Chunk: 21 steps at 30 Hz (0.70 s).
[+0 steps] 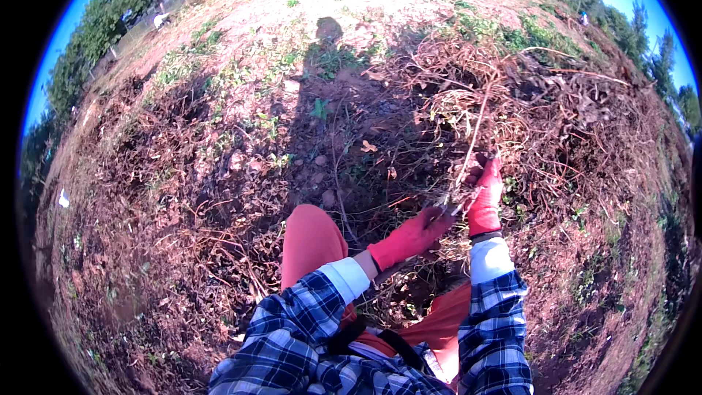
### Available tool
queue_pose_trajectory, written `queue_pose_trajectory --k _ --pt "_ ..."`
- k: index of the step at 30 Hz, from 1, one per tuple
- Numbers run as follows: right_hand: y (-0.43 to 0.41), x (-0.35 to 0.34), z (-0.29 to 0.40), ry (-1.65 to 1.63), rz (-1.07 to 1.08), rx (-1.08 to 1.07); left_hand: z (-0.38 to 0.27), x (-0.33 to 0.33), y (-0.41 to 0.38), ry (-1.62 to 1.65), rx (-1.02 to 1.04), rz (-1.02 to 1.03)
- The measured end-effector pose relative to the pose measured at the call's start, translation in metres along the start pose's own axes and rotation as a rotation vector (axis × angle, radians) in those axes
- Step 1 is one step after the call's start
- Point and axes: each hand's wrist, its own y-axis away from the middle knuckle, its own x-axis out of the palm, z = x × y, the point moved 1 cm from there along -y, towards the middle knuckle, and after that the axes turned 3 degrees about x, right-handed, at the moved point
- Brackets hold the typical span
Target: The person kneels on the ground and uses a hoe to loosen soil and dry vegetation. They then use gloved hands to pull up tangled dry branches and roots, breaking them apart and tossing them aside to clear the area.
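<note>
Both of my hands wear red work gloves with dark coated fingers. My left hand [411,237] is closed around the lower end of a bunch of dry vine stems [476,134], just in front of my bent knee. To its right, slightly farther out, my right hand [487,197] is closed on the same tangle, its fingertips partly hidden among the stems. One long pale stem rises from between the hands towards a heap of dried vines [471,74]. The exact grip of the fingers is hard to make out in the shadow.
Dry vines and leaf litter [214,252] cover the reddish soil around me. A brown leaf [368,146] and small green weeds [320,109] lie ahead in my shadow. A white object [63,198] is at the far left. Trees [104,16] and a fence border the field.
</note>
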Motion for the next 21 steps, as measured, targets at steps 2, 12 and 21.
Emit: queue_pose_trajectory --k 2,12,21 --pt "-0.008 -0.016 0.006 -0.011 0.109 0.088 0.006 0.007 0.024 0.128 -0.100 0.231" --pt "0.007 0.005 0.015 0.015 0.400 0.277 -0.049 -0.124 0.085 0.370 0.281 -0.383" --pt "-0.017 -0.018 0.008 0.179 0.431 0.224 0.134 -0.313 0.156 0.662 0.022 -1.125"
